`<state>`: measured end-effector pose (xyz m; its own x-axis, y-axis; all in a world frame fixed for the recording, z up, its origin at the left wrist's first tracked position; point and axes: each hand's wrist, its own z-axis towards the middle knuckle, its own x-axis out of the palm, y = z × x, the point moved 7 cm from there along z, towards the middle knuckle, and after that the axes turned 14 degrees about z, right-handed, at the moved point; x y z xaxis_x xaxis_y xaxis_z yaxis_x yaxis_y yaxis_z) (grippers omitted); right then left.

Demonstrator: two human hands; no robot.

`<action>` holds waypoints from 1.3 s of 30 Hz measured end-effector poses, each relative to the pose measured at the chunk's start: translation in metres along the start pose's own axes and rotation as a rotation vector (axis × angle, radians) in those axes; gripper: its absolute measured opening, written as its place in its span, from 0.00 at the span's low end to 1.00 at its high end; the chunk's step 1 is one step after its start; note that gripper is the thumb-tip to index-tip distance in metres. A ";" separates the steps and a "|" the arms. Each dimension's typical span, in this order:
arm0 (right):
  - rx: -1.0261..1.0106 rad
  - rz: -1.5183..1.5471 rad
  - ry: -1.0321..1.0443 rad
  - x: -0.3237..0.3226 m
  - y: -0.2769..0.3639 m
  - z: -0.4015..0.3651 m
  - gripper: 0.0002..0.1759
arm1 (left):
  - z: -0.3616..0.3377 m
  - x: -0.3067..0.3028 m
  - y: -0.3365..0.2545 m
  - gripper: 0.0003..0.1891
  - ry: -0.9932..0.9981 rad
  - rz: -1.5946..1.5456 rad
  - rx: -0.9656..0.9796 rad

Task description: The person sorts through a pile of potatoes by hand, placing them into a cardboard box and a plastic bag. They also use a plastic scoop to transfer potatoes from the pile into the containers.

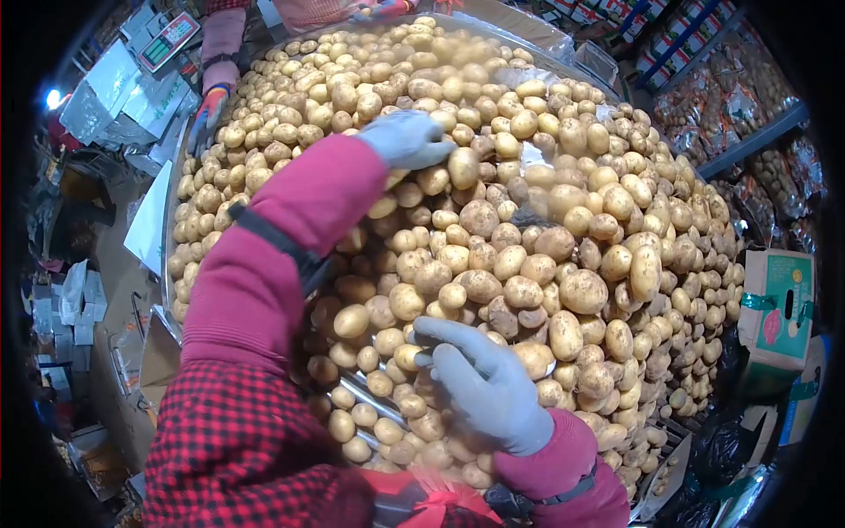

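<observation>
My gloved left hand (405,139) reaches a potato (463,167), its grip unclear; my right hand (488,387), fingers parted, hovers beside a smaller potato (407,356).

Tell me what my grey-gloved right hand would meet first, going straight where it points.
Your right hand points toward the upper left, so probably the small, round, yellow potato right by its fingertips, though depth is unclear.

Between your left hand (405,139) and right hand (493,392), you can pass above the potatoes (480,217); a co-worker's hand (209,113) obstructs the counter's (167,238) far left corner.
</observation>
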<state>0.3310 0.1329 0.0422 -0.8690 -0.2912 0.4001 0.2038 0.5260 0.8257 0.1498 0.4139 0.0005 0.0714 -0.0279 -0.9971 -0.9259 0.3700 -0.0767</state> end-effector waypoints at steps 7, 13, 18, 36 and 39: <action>0.002 0.001 0.030 0.004 0.001 -0.001 0.21 | -0.114 -0.004 0.039 0.18 -0.143 0.273 -0.107; 0.006 -0.070 0.068 0.006 0.003 -0.001 0.20 | -0.142 -0.018 0.072 0.16 0.065 0.344 -0.316; -0.046 -0.044 0.056 0.009 0.002 -0.001 0.21 | -0.115 -0.048 -0.040 0.25 -0.448 0.154 0.068; -0.058 -0.132 0.074 0.003 0.001 0.003 0.21 | -0.051 -0.009 0.079 0.19 -0.370 0.673 -0.198; -0.084 -0.125 0.064 0.002 0.000 0.005 0.21 | -0.044 -0.022 0.037 0.21 -0.455 0.460 -0.111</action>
<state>0.3274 0.1361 0.0409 -0.8598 -0.4025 0.3142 0.1348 0.4146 0.9000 0.0977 0.3874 0.0194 -0.2140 0.5147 -0.8302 -0.9304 0.1515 0.3338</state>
